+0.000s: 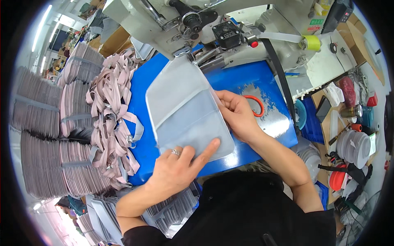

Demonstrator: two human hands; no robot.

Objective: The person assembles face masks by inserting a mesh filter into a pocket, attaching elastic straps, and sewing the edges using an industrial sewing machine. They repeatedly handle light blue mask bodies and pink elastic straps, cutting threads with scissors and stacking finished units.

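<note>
A grey flat fabric panel [184, 119] with rounded corners and a lighter strip across it lies on the blue work surface. Its far tip sits at the sewing machine's presser foot [182, 52]. My right hand [238, 112] pinches the panel's right edge between thumb and fingers. Over the near left corner, my left hand [177, 166] rests on the fabric, index finger stretched out along it and the other fingers bent. A ring shows on one finger. The left thumb is hidden. Right of my right hand are red-orange scissor handles [256, 105], partly covered.
Stacks of grey-pink panels [39, 164] stand at the left beside a tangled heap of pink-grey straps [111, 106]. The sewing machine [262, 28] spans the far side. A black strap [279, 67] hangs at its right. Cluttered shelving [328, 123] and a teal basket [301, 115] stand at right.
</note>
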